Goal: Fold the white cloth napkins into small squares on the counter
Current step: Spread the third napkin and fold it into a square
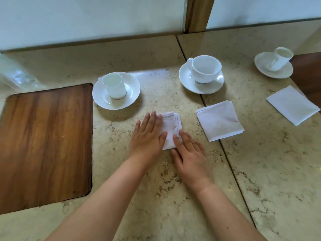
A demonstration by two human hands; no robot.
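Observation:
A small folded white napkin point(171, 126) lies on the marble counter point(156, 180) in the middle of the view. My left hand point(147, 136) rests flat on its left half, fingers together and stretched out. My right hand point(189, 153) lies flat with its fingertips on the napkin's lower right corner. Neither hand grips the cloth. A second folded napkin point(219, 120) lies to the right, apart from my hands. A third folded napkin point(292, 105) sits farther right near the counter's edge.
Three white cups on saucers stand behind the napkins: one at the left point(116, 90), one in the centre point(201, 73), one at the far right point(274, 64). A wooden inset panel point(45, 143) fills the left side. A seam point(225, 150) crosses the counter diagonally.

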